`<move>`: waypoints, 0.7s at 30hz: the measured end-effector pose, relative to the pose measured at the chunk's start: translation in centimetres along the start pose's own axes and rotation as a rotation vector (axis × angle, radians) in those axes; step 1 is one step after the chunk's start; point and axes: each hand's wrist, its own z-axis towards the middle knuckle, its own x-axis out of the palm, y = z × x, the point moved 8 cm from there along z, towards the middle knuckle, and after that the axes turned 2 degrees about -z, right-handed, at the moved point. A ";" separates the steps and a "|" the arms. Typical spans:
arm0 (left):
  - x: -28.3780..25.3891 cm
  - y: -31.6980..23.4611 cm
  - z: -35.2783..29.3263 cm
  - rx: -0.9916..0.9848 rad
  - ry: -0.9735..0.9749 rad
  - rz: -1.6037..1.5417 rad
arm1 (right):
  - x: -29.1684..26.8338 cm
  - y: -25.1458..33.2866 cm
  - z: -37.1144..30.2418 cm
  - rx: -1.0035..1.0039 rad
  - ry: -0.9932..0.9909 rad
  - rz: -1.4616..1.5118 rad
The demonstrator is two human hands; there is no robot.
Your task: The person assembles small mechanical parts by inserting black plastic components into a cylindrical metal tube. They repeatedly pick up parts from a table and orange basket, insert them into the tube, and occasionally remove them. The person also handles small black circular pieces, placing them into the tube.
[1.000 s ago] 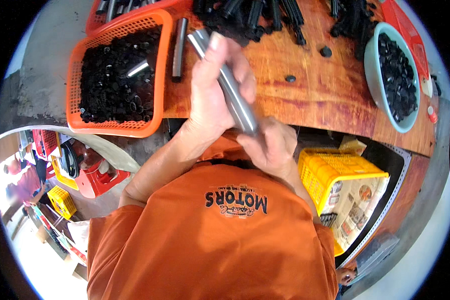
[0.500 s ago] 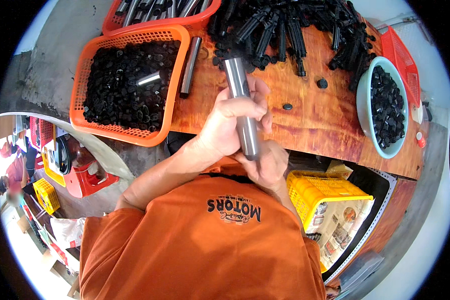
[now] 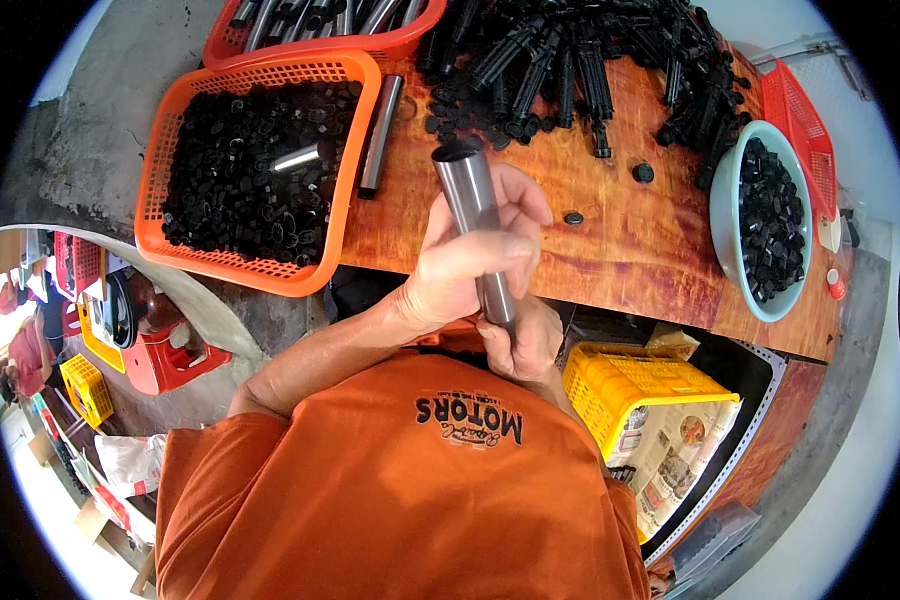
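Observation:
A shiny metal tube (image 3: 467, 195) slants in front of my chest, over the table's near edge. Its upper end shows a dark round opening. My left hand (image 3: 455, 275) is closed round the middle of the tube, thumb across the front. At the lower end my right hand (image 3: 527, 340) is closed on the tube, its thumb against the side near the rim. Whether the right fingers also hold a small part there is hidden. Beyond the tube, small black caps and a heap of long black plastic parts (image 3: 535, 80) lie on the wooden table (image 3: 630, 240).
An orange basket (image 3: 345, 190) of small black pieces stands at left, a loose tube (image 3: 380, 140) beside it. Behind is a red basket (image 3: 370, 42) of tubes. A pale blue bowl (image 3: 727, 240) of black parts sits at right. Below the table edge is a yellow crate (image 3: 610, 385).
The tube's upper end has tipped toward me and slightly left, so its dark opening now shows. My right hand has shifted slightly downward at the lower end, and its fingers look more closed.

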 end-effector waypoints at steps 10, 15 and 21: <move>1.9 -0.3 -1.6 -0.086 0.254 0.205 | 0.1 0.0 0.1 -0.029 -0.031 0.070; 2.5 -1.3 -0.7 0.027 0.306 0.352 | -0.2 0.5 0.9 -0.129 -0.078 0.021; -3.1 -0.3 1.5 -0.049 -0.350 -0.112 | 0.0 -0.2 2.3 0.037 0.006 -0.002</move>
